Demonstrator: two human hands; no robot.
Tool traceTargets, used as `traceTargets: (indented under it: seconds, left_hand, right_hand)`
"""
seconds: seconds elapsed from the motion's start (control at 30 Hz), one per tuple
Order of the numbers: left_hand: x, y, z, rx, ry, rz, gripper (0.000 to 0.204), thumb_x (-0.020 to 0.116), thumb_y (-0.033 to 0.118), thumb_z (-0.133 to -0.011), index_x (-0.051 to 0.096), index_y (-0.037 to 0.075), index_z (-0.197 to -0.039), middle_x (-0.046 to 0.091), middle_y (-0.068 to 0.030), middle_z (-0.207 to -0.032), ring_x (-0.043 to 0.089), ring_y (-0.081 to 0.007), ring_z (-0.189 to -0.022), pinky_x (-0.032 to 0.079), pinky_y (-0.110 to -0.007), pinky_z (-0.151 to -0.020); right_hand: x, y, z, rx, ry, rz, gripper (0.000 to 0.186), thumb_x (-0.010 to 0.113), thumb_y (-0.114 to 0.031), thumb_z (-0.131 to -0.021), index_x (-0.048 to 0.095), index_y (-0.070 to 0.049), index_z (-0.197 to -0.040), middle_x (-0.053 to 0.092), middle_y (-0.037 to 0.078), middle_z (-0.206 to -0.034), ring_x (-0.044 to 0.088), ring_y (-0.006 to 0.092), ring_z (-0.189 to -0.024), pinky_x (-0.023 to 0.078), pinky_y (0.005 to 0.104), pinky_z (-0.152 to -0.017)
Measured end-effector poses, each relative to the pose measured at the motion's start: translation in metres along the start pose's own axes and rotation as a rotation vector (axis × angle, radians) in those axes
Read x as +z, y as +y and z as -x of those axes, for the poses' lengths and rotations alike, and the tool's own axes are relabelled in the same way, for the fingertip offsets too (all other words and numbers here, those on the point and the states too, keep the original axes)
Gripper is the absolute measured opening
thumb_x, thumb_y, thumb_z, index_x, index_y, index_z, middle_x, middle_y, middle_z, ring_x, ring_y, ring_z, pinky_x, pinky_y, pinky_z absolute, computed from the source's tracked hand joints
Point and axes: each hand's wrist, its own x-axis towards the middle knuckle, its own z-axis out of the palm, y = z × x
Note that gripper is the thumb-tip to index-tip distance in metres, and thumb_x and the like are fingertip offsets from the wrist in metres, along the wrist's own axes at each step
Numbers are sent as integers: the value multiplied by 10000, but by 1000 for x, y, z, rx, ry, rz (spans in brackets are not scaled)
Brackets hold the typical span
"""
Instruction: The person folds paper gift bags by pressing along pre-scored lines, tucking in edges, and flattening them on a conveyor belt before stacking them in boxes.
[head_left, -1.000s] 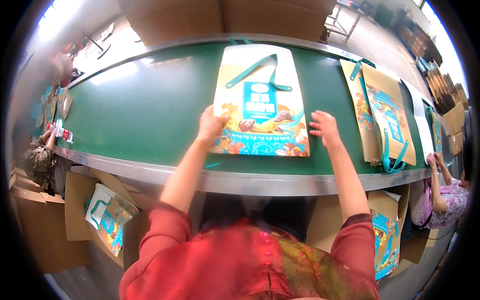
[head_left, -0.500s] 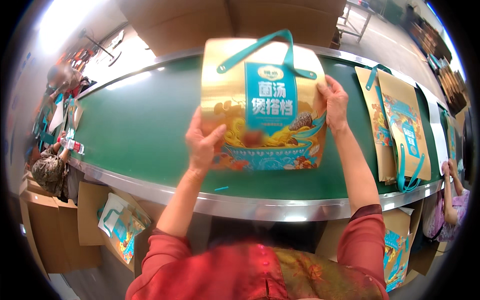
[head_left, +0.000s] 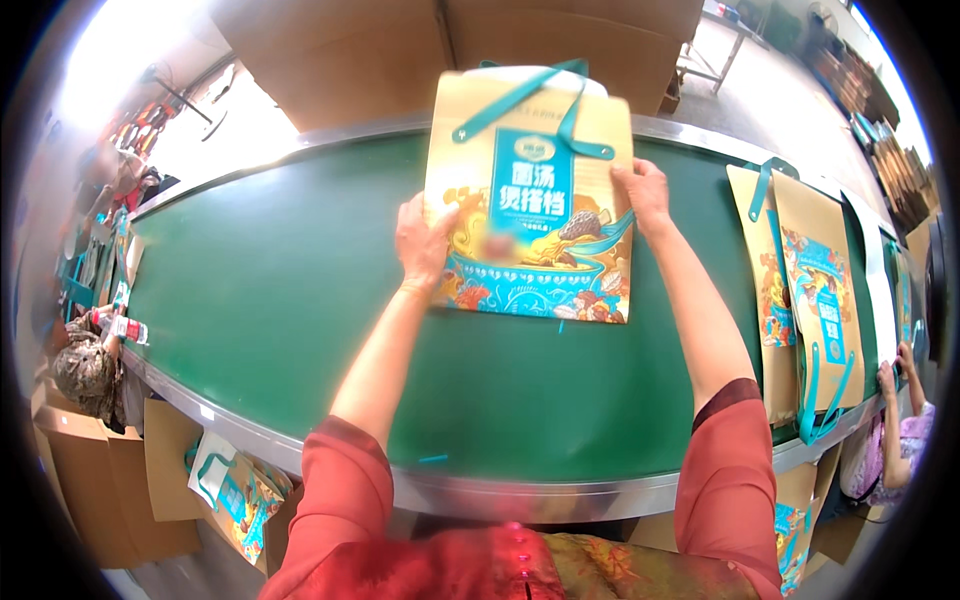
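Note:
A gold paper gift bag point(head_left: 540, 285) with a teal label, teal strap handles and a colourful bowl picture stands out in front of me, its front facing me. My left hand point(head_left: 424, 240) grips its left side, thumb on the front face and the other fingers mostly hidden. At the right edge, my right hand point(head_left: 643, 196) pinches the side, thumb at the front. Below the bag runs a green work surface point(head_left: 300, 310) with a metal rim. Small teal scraps point(head_left: 433, 459) lie on it near the front edge.
More gold bags point(head_left: 822, 300) lie at the right, near a person in a purple patterned sleeve point(head_left: 905, 460). Another person point(head_left: 85, 365) is at the left, by a bottle point(head_left: 125, 329). Cardboard boxes point(head_left: 95, 470) stand along the near side; a large carton point(head_left: 340, 55) is behind.
The bag looks narrower and more flattened, and both hands have shifted slightly farther out with it. More of the surface's near edge shows between my arms. Both hands keep hold of the sides.

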Motion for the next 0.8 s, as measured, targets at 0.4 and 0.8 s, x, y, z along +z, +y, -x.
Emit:
traceTargets:
  seconds: [0.4,0.8]
  left_hand:
    - [-7,-20,4,-17,94,676,252,763,42,-741,604,12,-934,598,-17,-905,553,-121,-879,467,-283,-812]
    - [-134,-3,112,307,-212,374,143,677,113,-806,646,36,-922,643,-99,-1029,620,-185,-941,507,-306,-791]
  right_hand:
    - [-15,-61,16,-80,-220,-559,292,648,16,-774,587,10,-1059,659,105,-998,634,197,-893,498,313,-837]
    - [-112,-129,276,-751,-510,314,118,676,-67,-732,690,-21,-840,652,118,-948,630,238,-937,514,327,-787]
